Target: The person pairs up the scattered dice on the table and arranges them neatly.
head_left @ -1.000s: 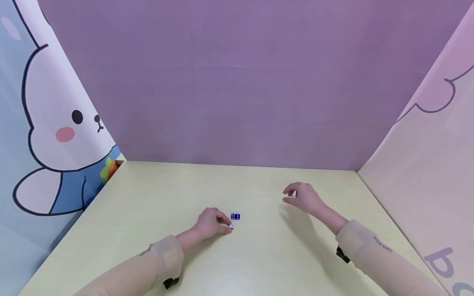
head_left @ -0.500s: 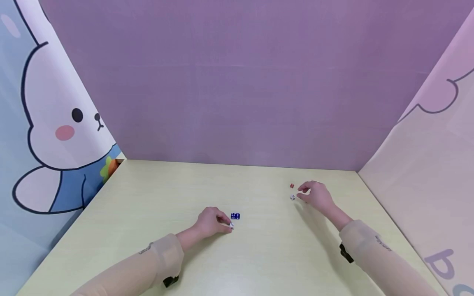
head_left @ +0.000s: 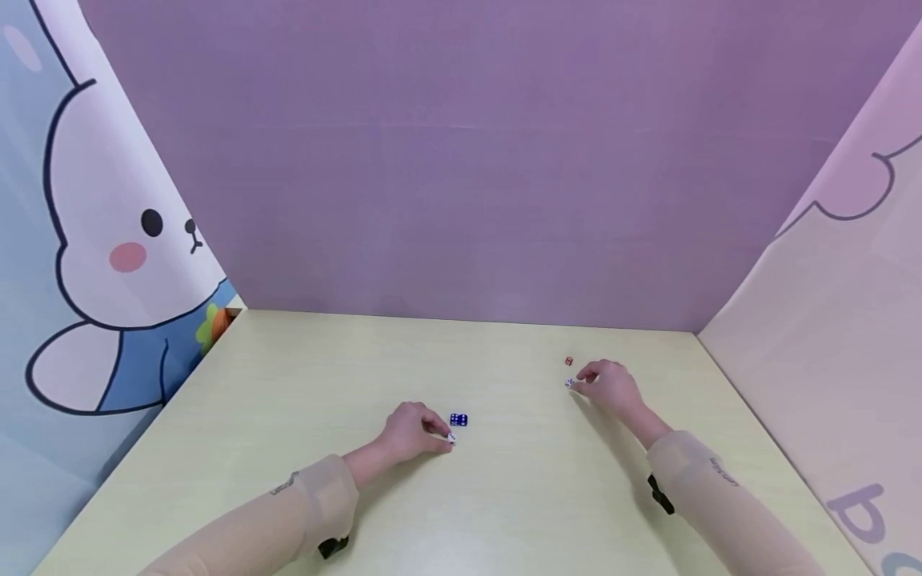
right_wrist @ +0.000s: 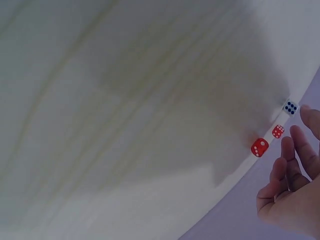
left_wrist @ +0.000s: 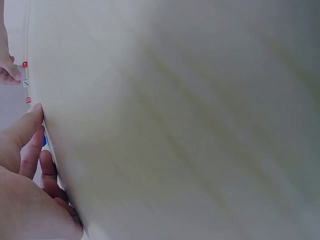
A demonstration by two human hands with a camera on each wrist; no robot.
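Note:
My left hand (head_left: 412,432) pinches a small white die (head_left: 451,438) between thumb and fingers, low over the table. Just beyond it, two blue dice (head_left: 458,419) sit side by side. The left wrist view hides that white die behind the hand and shows only a sliver of blue die (left_wrist: 44,141). Over on the right, my right hand (head_left: 611,388) has its fingers loosely bent, thumb tip close to another white die (head_left: 570,383); whether they touch, I cannot tell. Two red dice, a larger one (right_wrist: 259,147) and a smaller one (right_wrist: 278,131), lie near those fingers.
A pale wooden table (head_left: 490,512) carries everything. Behind it rises a purple backdrop (head_left: 461,160). Printed panels stand on both sides, the left one with a rabbit picture (head_left: 130,208). One red die (head_left: 569,361) shows beyond the right hand's white die.
The right hand, earlier around its white die, drew back to the right and uncovered that die and a red one. Now it has moved slightly back toward the white die. The left hand stayed still.

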